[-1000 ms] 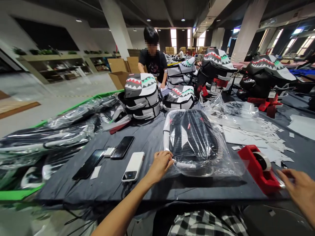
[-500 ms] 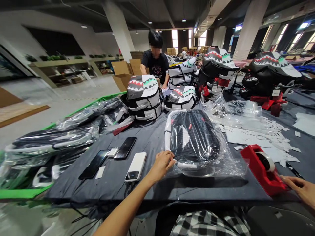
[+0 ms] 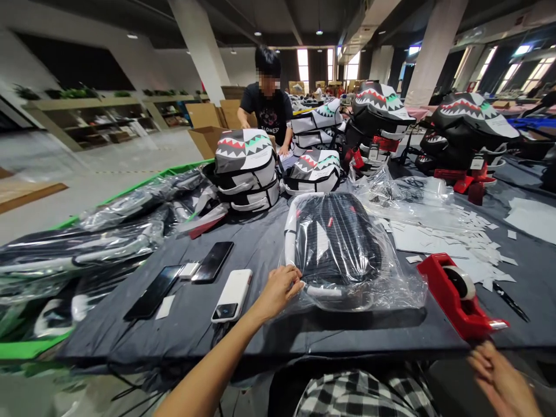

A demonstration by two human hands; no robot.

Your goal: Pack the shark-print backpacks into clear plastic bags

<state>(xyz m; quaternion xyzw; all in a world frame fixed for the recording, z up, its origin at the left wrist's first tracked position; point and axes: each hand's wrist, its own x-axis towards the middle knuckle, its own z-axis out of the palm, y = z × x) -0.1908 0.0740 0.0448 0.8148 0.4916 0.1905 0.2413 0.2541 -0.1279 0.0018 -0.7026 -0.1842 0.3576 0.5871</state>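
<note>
A: From the head view, what do we have before us?

B: A black backpack [image 3: 347, 249], lying flat inside a clear plastic bag [image 3: 406, 292] on the dark-covered table [image 3: 182, 330]. We see a ribbed face, white edging, a small red tab [image 3: 330, 221] and a pale triangular patch; the film over it is creased and shiny.

A: Can we read anything?

B: Nothing on that tab; it's too small. On the dark T-shirt [image 3: 267, 110] across the table we make out what looks like "FLOWER".

A: And our hands?

B: Our left hand [image 3: 281, 288] reaches forward, fingers curled at the bag's near left corner; we can't tell whether they pinch the film. Our right hand [image 3: 499, 373] sits low, just beside the red tape dispenser [image 3: 443, 284], fingers bent inward; whether they hold anything, we can't tell.
</note>
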